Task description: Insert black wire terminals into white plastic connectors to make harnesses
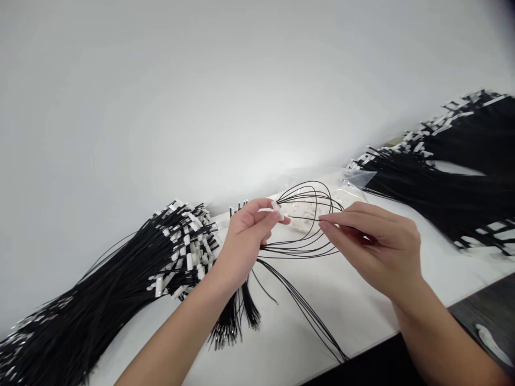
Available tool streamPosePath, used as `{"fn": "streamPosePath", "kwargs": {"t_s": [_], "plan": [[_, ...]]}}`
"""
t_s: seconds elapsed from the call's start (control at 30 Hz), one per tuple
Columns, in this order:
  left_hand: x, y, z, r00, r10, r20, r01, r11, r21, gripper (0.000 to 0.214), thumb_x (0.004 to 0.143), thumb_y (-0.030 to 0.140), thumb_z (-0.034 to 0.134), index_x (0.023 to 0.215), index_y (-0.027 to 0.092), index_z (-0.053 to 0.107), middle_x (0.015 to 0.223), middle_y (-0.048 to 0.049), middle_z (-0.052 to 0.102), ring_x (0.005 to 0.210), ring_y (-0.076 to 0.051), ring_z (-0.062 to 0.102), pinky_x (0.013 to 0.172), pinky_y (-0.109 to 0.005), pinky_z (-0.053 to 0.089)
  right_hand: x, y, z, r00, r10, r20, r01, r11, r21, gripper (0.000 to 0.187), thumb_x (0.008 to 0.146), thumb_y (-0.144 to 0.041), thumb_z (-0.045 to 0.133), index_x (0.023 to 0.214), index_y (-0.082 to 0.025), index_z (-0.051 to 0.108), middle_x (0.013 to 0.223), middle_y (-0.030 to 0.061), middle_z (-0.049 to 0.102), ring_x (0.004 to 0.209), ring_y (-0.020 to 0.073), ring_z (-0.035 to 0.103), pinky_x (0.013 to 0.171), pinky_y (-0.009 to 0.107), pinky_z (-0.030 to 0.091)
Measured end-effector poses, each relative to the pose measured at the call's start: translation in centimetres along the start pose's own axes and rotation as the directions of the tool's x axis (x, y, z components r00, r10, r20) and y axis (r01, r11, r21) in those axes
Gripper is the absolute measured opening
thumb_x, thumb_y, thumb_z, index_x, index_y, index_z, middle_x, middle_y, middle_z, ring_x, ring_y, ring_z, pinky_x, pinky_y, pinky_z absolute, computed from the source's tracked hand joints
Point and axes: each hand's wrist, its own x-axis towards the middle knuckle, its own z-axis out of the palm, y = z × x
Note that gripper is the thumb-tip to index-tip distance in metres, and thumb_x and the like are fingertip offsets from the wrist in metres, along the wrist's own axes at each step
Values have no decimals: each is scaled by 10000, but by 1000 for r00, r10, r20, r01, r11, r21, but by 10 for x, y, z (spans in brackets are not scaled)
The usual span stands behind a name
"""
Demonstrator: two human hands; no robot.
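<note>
My left hand (257, 222) pinches a small white connector housing (277, 210) between thumb and fingers. Several thin black wires (300, 198) run out of the housing, loop to the right and come back beneath that hand. Just right of the connector, my right hand (374, 241) is closed, with thumb and forefinger pinching one black wire (303, 217) that leads to the housing. More wires (309, 311) hang from under my left hand down to the table's front edge. Behind the loops lies a clear plastic bag (301, 212) of small whitish pieces.
A large pile of black wires with white connectors (189, 246) lies at the left. Shorter black wires with bare metal tips (231, 321) are below my left forearm. Another big heap of connectorised wires (442, 161) fills the right. The white table (289, 343) stands against a pale wall (201, 96).
</note>
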Motion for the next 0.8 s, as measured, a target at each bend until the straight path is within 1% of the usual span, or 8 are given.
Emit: {"fn": "streamPosePath", "kwargs": {"t_s": [0.1,0.27,0.4,0.53,0.8], "plan": [[1,0,-2,999,-22,46,25,998,-61,169,778,322,559,893,205,521,792,-15,639,473,-38,325,473,-208,227,0,-1,1,1000,-27,2,27,999,-36,116,677,-103,646,762,-178,669,597,-2,555,466,58,363,424,223,319],[2,0,-2,995,-38,94,46,995,-87,150,787,317,546,868,191,533,818,-8,596,452,-19,321,453,-209,196,0,-1,2,998,-55,9,55,997,-62,116,677,-98,645,767,-169,667,618,3,569,467,51,362,417,211,323],[1,1,-1,995,-43,92,52,993,-104,130,790,306,540,820,179,534,842,9,532,430,1,315,437,-208,178,0,0,3,998,-56,14,56,996,-66,114,681,-101,643,767,-173,665,624,0,573,469,50,369,411,204,320],[2,1,-1,994,-51,93,63,990,-129,123,785,294,547,813,176,529,792,24,468,420,7,309,424,-204,165,0,-1,4,998,-64,15,64,996,-63,113,680,-97,645,765,-168,663,622,-1,568,472,46,373,417,199,327],[1,1,-2,992,-37,124,53,991,-127,137,790,298,540,783,162,527,798,19,444,425,12,310,421,-207,150,-1,0,5,996,-77,34,79,994,-73,124,689,-86,637,782,-164,663,643,6,569,510,50,419,441,190,352]]}}
